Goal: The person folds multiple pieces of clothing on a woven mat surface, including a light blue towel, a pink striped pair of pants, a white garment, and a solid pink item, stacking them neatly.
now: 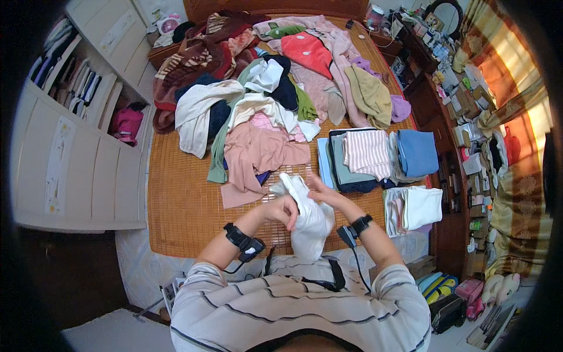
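A white cloth garment (pixel 310 224) hangs in front of my body, above the near edge of the bed. My left hand (pixel 283 211) grips its left side with bent fingers. My right hand (pixel 323 192) lies against its upper right part with the fingers stretched out; whether it pinches the cloth is blurred. Just beyond lies a loose heap with a dusty-pink garment (pixel 259 154), a cream garment (pixel 264 108) and a white ribbed garment (pixel 204 112). To the right are folded stacks, one topped by a striped garment (pixel 366 152), one by a blue garment (pixel 418 152), and one by a white garment (pixel 423 207).
A bamboo mat (pixel 184 207) covers the bed. A brown patterned blanket (pixel 193 66) and a red plush piece (pixel 306 50) lie at its far end. An open wardrobe (pixel 83 145) stands left. On the right, a dark wooden cabinet (pixel 444 185) carries many small items.
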Available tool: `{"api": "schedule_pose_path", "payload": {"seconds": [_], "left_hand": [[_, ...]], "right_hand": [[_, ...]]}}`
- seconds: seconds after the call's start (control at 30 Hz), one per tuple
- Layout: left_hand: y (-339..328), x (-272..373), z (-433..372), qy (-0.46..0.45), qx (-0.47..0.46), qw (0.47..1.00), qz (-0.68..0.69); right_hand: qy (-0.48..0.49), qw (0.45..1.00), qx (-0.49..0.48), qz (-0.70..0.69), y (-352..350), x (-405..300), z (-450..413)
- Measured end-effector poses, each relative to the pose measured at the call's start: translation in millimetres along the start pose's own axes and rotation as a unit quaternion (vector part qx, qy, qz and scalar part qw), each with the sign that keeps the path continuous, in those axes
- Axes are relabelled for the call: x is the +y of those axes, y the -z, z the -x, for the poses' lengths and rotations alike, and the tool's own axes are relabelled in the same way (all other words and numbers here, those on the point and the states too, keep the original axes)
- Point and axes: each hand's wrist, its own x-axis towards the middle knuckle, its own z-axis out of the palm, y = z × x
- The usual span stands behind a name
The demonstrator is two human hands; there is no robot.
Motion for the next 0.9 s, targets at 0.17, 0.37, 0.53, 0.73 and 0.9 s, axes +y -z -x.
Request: {"api": "schedule_pose_path", "payload": {"seconds": [0.17, 0.37, 0.53, 0.73, 0.9], "left_hand": [[-56.9, -36.6, 7.0, 0.004, -0.001, 0.999, 0.054], [-102.5, -50.8, -4.1, 0.049, -0.015, 0.998, -0.027], [-141.2, -46.8, 0.9, 0.037, -0.011, 0.953, -0.302], [-170.3, -57.4, 17.5, 0.049, 0.043, 0.931, -0.359], [-142.2, -101.1, 14.2, -0.014, 0.315, 0.940, -0.129]], "right_hand": [[-0.076, 0.951, -0.297, -0.035, -40.4, 13.9, 14.3], [-0.103, 0.963, -0.248, 0.002, -37.5, 38.0, 35.6], [-0.012, 0.985, -0.111, 0.131, -14.0, -0.8, 54.1], [0.084, 0.995, -0.043, 0.012, 8.9, -58.7, 84.8], [0.230, 0.969, -0.018, 0.091, -3.6, -91.0, 107.2]]}}
